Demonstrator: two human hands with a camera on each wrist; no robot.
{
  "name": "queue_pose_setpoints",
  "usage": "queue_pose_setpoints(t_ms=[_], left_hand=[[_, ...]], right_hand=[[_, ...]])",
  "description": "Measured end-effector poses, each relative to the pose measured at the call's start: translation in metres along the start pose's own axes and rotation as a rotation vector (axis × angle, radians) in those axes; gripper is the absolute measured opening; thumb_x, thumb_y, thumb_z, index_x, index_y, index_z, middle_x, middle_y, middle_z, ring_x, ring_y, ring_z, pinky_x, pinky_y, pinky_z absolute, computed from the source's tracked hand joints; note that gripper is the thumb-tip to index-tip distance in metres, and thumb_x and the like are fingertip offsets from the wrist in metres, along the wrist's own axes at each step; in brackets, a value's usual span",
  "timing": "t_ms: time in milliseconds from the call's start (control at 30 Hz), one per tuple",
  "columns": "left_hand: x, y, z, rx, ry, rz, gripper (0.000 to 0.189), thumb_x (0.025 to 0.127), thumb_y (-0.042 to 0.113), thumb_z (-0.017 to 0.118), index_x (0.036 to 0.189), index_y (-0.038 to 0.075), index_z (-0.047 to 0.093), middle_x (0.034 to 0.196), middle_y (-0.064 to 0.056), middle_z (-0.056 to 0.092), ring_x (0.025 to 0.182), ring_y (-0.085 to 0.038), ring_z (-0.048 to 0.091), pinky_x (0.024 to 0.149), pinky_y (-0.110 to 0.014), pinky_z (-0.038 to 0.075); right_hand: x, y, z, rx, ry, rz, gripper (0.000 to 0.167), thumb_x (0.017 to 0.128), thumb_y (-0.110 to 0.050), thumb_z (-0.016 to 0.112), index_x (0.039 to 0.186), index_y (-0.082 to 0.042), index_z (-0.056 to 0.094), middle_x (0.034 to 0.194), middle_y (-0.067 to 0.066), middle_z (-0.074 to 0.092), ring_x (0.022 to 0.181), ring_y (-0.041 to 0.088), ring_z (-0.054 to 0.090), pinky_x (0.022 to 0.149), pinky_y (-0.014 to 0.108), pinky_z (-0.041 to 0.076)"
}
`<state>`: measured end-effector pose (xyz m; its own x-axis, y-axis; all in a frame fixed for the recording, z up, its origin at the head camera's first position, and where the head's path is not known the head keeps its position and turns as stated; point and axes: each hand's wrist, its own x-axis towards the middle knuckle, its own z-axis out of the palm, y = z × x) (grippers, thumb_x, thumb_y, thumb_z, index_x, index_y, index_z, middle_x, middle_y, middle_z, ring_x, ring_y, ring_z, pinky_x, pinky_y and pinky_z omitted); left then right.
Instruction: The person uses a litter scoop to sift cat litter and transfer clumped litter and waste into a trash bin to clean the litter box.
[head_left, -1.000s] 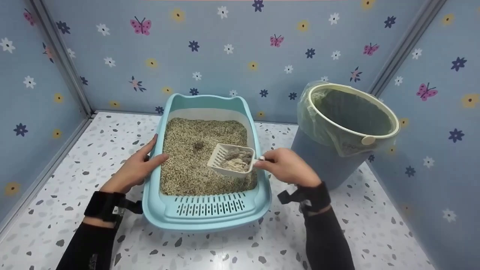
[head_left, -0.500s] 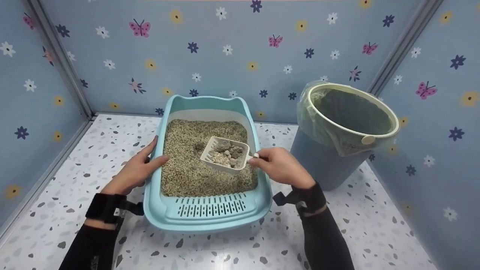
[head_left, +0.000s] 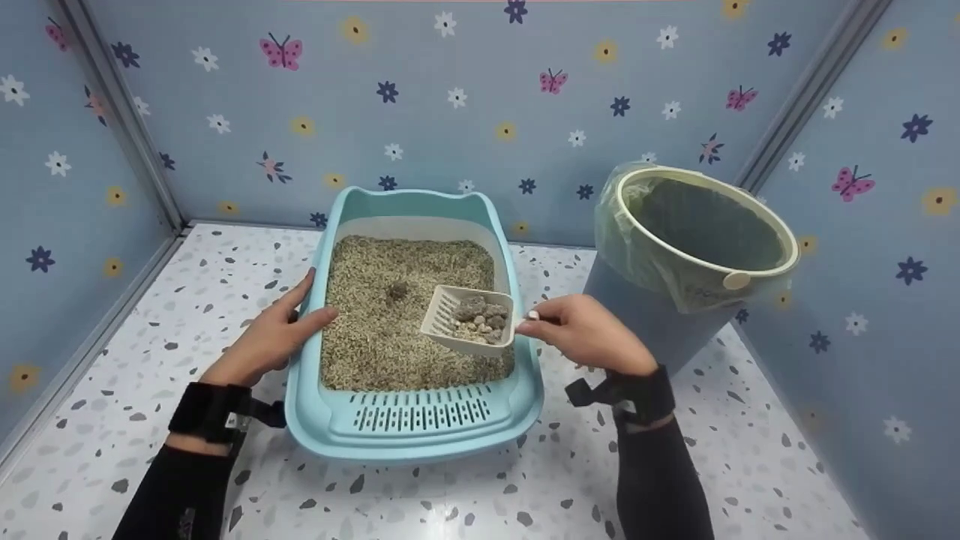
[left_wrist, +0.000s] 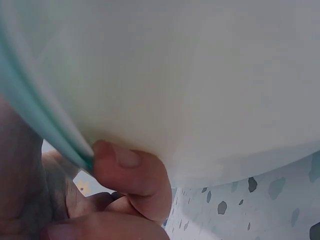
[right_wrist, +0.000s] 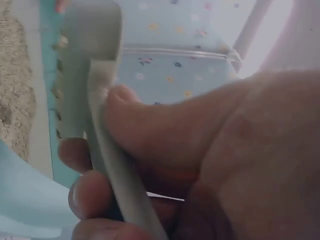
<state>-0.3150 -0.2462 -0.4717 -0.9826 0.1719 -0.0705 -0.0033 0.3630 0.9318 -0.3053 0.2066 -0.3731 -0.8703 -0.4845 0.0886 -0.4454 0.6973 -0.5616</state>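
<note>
My right hand (head_left: pixel 589 332) grips the handle of a cream slotted litter scoop (head_left: pixel 437 319) at the right side of the litter box. Grey and pale clumps (head_left: pixel 480 319) lie in the scoop, which hangs over the litter. In the right wrist view, thumb and fingers wrap the scoop's handle (right_wrist: pixel 117 167). My left hand (head_left: pixel 262 334) holds the left rim of the light blue litter box (head_left: pixel 420 442), thumb over the top; the left wrist view has fingers (left_wrist: pixel 132 172) curled beneath the rim. A dark clump (head_left: pixel 397 290) sits on the beige litter (head_left: pixel 390 345) left of the scoop.
A blue-grey bin (head_left: pixel 645 315) with a cream ring and a translucent liner bag (head_left: pixel 637 255) stands right of the box, its mouth open. Flowered blue panels (head_left: pixel 450 112) enclose the back and sides. The speckled white surface (head_left: pixel 420 502) runs beneath everything.
The scoop swung left over the litter, then back right, ending slightly right of where it began. Fine litter in it has thinned and the clumps show more distinctly. My left hand stays on the rim.
</note>
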Motion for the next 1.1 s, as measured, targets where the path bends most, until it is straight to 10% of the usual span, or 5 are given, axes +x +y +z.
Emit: queue_pose_setpoints(t_ms=[1100], left_hand=[[0.004, 0.005, 0.002, -0.012, -0.01, 0.017, 0.095, 0.109, 0.056, 0.069, 0.179, 0.042, 0.005, 0.119, -0.032, 0.065, 0.084, -0.032, 0.077, 0.068, -0.044, 0.068]], right_hand=[[-0.009, 0.003, -0.007, -0.044, 0.035, 0.031, 0.044, 0.11, -0.043, 0.072, 0.075, -0.018, 0.064, 0.064, -0.007, 0.042, 0.056, 0.014, 0.042, 0.053, 0.034, 0.037]])
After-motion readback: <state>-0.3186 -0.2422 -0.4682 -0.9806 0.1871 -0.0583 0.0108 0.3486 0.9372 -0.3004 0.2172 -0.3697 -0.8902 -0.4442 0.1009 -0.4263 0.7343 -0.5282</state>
